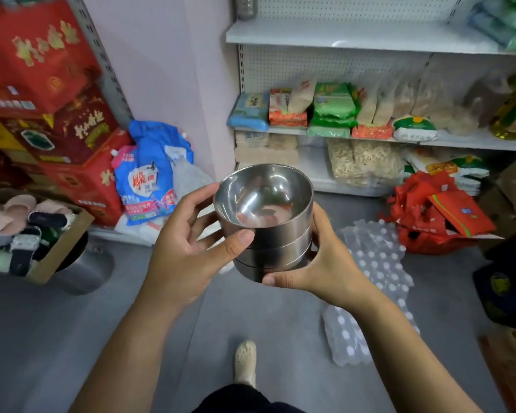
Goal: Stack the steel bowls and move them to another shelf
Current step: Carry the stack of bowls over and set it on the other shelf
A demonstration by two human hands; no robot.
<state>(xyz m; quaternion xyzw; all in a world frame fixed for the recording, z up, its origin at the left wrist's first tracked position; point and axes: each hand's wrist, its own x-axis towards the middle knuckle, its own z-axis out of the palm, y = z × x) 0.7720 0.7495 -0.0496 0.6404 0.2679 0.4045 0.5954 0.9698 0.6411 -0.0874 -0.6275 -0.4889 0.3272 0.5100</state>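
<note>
Both hands, left hand (188, 248) and right hand (325, 263), clasp upright bowl stack (268, 222), mouth up.

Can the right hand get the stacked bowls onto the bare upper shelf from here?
Probably yes: the right hand and left hand grip the steel bowl stack, and the upper shelf ahead looks bare, with nothing between.

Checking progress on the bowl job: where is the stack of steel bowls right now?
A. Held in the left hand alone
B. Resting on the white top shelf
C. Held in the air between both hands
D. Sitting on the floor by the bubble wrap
C: the stack of steel bowls is clear of shelf and floor, with the left hand and the right hand gripping opposite sides.
</note>
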